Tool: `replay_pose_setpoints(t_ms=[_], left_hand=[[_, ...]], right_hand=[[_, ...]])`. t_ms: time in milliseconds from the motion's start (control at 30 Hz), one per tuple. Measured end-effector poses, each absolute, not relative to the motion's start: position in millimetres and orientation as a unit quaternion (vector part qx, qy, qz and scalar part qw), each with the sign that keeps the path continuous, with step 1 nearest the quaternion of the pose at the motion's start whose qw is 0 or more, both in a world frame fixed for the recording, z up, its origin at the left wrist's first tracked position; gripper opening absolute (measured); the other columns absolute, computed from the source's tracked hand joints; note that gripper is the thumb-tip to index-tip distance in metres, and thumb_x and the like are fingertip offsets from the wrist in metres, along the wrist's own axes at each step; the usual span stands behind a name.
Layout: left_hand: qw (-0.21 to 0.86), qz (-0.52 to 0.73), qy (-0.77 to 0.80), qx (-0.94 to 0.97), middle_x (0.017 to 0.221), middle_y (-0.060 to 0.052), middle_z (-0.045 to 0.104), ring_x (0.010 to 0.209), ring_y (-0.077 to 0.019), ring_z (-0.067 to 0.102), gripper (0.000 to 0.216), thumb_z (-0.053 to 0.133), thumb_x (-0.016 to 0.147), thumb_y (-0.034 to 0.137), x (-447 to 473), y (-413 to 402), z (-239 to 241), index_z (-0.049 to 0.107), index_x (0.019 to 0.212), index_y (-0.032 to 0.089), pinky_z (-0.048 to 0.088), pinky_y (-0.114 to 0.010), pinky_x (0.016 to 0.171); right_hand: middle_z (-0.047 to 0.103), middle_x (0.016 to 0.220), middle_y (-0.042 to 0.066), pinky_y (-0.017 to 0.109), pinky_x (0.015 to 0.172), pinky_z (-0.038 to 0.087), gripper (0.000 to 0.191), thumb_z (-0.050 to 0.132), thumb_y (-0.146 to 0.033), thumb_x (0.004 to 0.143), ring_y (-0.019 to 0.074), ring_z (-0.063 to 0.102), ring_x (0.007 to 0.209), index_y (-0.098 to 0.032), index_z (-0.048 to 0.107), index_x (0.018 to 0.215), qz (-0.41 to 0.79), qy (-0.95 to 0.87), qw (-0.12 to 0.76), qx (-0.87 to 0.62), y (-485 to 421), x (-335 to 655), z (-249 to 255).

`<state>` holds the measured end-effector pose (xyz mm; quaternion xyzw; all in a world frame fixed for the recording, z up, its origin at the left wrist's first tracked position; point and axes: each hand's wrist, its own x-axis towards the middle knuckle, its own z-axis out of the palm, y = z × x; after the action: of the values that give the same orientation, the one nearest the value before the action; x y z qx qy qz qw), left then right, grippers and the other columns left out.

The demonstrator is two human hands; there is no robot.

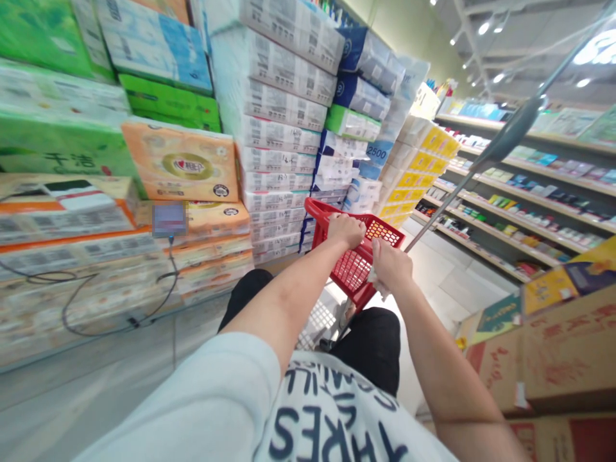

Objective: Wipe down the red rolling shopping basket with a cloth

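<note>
A red shopping cart with a mesh basket stands in front of my legs. My left hand is closed round its handle bar, near the left end. Further right on the same bar, my right hand is closed too, with the thumb on top. Something pale and crumpled shows below the right hand; I cannot tell what it is. A long thin grey pole with a thicker grey section slants up to the right from beside the right hand. Where its lower end rests is hidden.
Stacked packs of tissue paper line the left, with a black cable hanging over them. Tall wrapped stacks stand ahead. Cardboard boxes are close on the right. Stocked shelves run behind them. Pale floor tiles show between.
</note>
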<state>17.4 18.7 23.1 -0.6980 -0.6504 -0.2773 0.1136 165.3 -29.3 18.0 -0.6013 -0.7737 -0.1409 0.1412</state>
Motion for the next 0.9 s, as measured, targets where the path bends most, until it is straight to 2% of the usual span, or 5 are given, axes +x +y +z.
replay_pose_setpoints(t_ms=[167, 433, 567, 700, 900], left_hand=[[0.123, -0.288, -0.642, -0.700, 0.092, -0.008, 0.073, 0.093, -0.0210, 0.061, 0.044, 0.032, 0.093, 0.032, 17.7, 19.7, 22.9, 0.074, 0.084, 0.019, 0.033, -0.041, 0.089], [0.113, -0.275, -0.653, -0.697, 0.092, -0.008, 0.073, 0.093, -0.0205, 0.061, 0.046, 0.031, 0.093, 0.034, 14.4, 17.5, 24.9, 0.074, 0.084, 0.020, 0.034, -0.040, 0.090], [0.118, -0.270, -0.648, -0.703, 0.093, -0.008, 0.073, 0.094, -0.0210, 0.061, 0.045, 0.032, 0.093, 0.033, 16.1, 19.0, 25.2, 0.073, 0.085, 0.018, 0.034, -0.040, 0.090], [0.122, -0.265, -0.653, -0.699, 0.094, -0.008, 0.073, 0.095, -0.0200, 0.061, 0.044, 0.032, 0.093, 0.033, 17.8, 19.8, 25.0, 0.073, 0.086, 0.018, 0.034, -0.039, 0.090], [0.123, -0.263, -0.653, -0.700, 0.092, -0.008, 0.073, 0.093, -0.0205, 0.061, 0.043, 0.033, 0.092, 0.033, 16.7, 18.8, 25.3, 0.074, 0.084, 0.019, 0.035, -0.039, 0.088]], right_hand=[[0.069, 0.105, 0.011, 0.027, 0.079, 0.042, 0.050, 0.021, -0.038, 0.101, 0.0198, 0.063, 0.096, -0.018, 0.066, 0.109, -0.058, -0.856, 0.012, -0.513, -0.2, 168.5, 44.2], [0.069, 0.101, 0.015, 0.032, 0.086, 0.039, 0.052, 0.018, -0.035, 0.100, 0.0232, 0.062, 0.097, -0.013, 0.058, 0.125, -0.202, -0.756, 0.268, -0.563, -47.3, 165.3, -8.0], [0.071, 0.093, 0.010, 0.030, 0.075, 0.042, 0.056, 0.016, -0.047, 0.100, 0.0222, 0.065, 0.082, -0.021, 0.061, 0.119, -0.129, -0.783, 0.158, -0.588, -26.3, 168.9, 17.9], [0.069, 0.106, 0.008, 0.027, 0.077, 0.042, 0.050, 0.019, -0.042, 0.101, 0.0199, 0.064, 0.091, -0.024, 0.064, 0.112, -0.065, -0.854, 0.065, -0.512, -4.8, 172.7, 38.8], [0.069, 0.097, 0.015, 0.030, 0.080, 0.041, 0.050, 0.021, -0.036, 0.100, 0.0220, 0.064, 0.090, -0.014, 0.059, 0.123, -0.169, -0.753, 0.259, -0.580, -35.6, 169.9, -0.3]])
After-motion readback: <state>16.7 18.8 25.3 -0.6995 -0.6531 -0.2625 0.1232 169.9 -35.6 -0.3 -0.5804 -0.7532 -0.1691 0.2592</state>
